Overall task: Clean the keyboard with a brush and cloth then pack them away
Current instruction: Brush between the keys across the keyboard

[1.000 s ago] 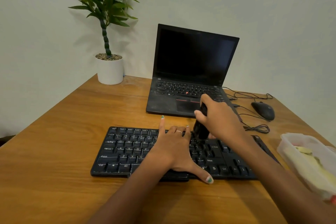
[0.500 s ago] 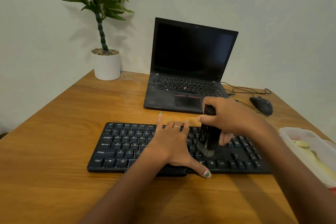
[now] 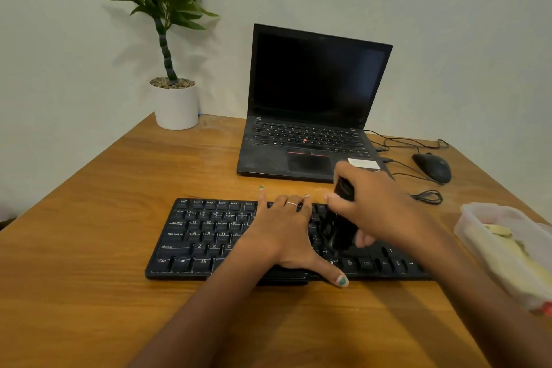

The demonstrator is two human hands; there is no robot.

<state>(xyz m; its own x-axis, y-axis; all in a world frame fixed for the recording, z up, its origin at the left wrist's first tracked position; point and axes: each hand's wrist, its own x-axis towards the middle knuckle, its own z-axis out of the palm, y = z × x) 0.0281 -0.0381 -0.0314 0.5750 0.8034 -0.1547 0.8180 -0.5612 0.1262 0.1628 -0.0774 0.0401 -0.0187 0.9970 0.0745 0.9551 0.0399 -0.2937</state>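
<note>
Head view, my notes. Bench (image 3: 89, 248): warm wood, grain visible, slight sheen. Laptop (image 3: 310, 116): matte black, lid open, screen dark, red dot mid-keys, pale sticker on the palm rest, writing unreadable. Keyboard (image 3: 209, 236): flat black slab near me on the bench; I can read Caps Lock, Shift, Ctrl, Alt, letters A S D, Z X C. Potted plant (image 3: 174, 98): white cylinder pot, pebbles on top, at the far left corner. Clear plastic tub (image 3: 478, 218) at right holds something yellow and soft, blurred. Left hand (image 3: 286, 236): fingers spread, pressed flat on the keys. Right hand (image 3: 382, 206): wrapped around a black brush (image 3: 343, 227), motion-blurred, its lower end on the keys. Mouse (image 3: 433, 167): black, smooth, corded.
</note>
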